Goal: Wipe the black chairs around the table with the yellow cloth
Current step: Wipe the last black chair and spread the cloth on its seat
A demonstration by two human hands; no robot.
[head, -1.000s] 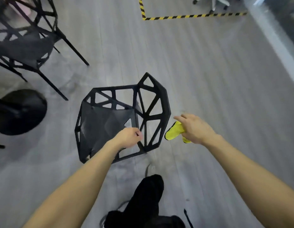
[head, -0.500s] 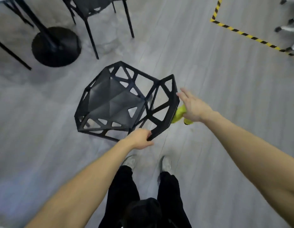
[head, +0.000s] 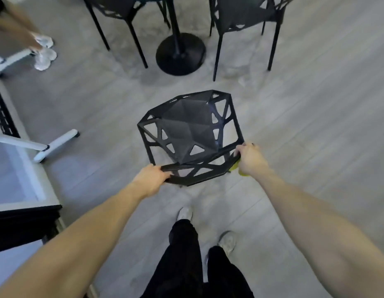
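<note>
in front of the table base (head: 180, 54), the chair (head: 190, 134) is gripped by its backrest with both hands, so wiping looks paused. left hand (head: 151, 179) curls round the top rail; right hand (head: 250, 159) grips the rail's other end with the cloth (head: 235, 167) bunched beneath. two more chairs stand beyond.

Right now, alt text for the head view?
Seen from above, a person grips the backrest rim of a black angular lattice chair with the left hand and right hand, the right also holding a yellow cloth. Beyond stand the black round table base and two more black chairs on grey plank flooring.
</note>
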